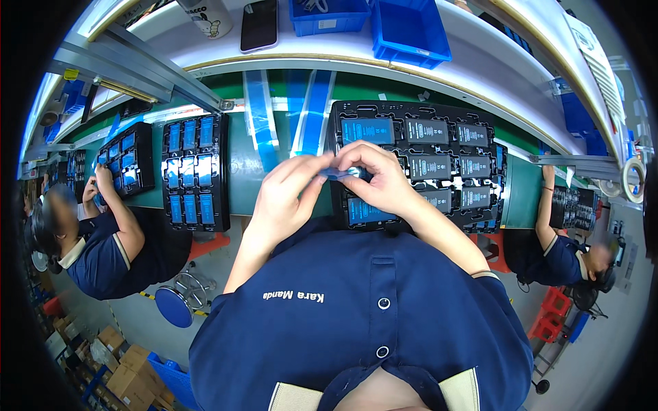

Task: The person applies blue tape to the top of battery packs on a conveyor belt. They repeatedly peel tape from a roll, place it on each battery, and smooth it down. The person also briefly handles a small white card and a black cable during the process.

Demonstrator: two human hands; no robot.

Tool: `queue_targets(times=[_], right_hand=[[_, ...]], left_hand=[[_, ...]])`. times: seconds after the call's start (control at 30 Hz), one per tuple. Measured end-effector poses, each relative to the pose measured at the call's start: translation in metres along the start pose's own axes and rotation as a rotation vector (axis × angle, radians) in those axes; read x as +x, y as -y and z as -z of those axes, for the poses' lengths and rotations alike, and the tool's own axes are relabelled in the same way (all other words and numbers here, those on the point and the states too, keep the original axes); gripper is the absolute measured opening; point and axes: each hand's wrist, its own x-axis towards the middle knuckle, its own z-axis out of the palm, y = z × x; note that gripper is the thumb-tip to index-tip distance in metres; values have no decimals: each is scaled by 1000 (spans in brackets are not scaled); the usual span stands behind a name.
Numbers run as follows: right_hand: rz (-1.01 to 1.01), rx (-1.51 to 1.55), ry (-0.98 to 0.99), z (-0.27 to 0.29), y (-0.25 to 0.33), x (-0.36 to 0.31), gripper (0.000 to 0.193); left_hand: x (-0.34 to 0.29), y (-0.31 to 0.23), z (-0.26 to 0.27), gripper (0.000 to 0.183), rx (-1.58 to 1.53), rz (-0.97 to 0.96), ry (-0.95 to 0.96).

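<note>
My left hand and my right hand meet over the left part of a black tray. Both pinch a small, glossy piece of blue film between their fingertips; its far side is partly hidden and the left fingertips are slightly smeared. Flat battery cells sit in rows in the tray. Those in the left column, such as the blue-faced cell, look blue, while other cells show dark grey faces with pale print.
Strips of blue film hang over the green bench. Another tray of blue cells stands left. A phone, a cup and blue bins occupy the shelf. Co-workers sit on both sides; a stool stands behind left.
</note>
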Motion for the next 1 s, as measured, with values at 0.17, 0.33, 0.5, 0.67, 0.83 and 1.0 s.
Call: queue_targets(times=[0.17, 0.33, 0.5, 0.67, 0.83, 1.0], right_hand=[[146, -198, 2, 0, 4, 7, 21], [72, -195, 56, 4, 6, 5, 15], [37, -175, 65, 5, 6, 6, 15], [32, -155, 74, 3, 4, 8, 15], [1, -166, 79, 4, 8, 9, 15], [-37, -150, 93, 4, 13, 11, 15]], left_hand=[[4, 1, 3, 17, 113, -77, 33], [14, 17, 15, 10, 51, -14, 80], [49, 80, 34, 16, 162, 68, -319], [116, 168, 63, 27, 276, 177, -535], [188, 182, 93, 39, 363, 142, -337], [230, 200, 102, 49, 570, 299, -119]])
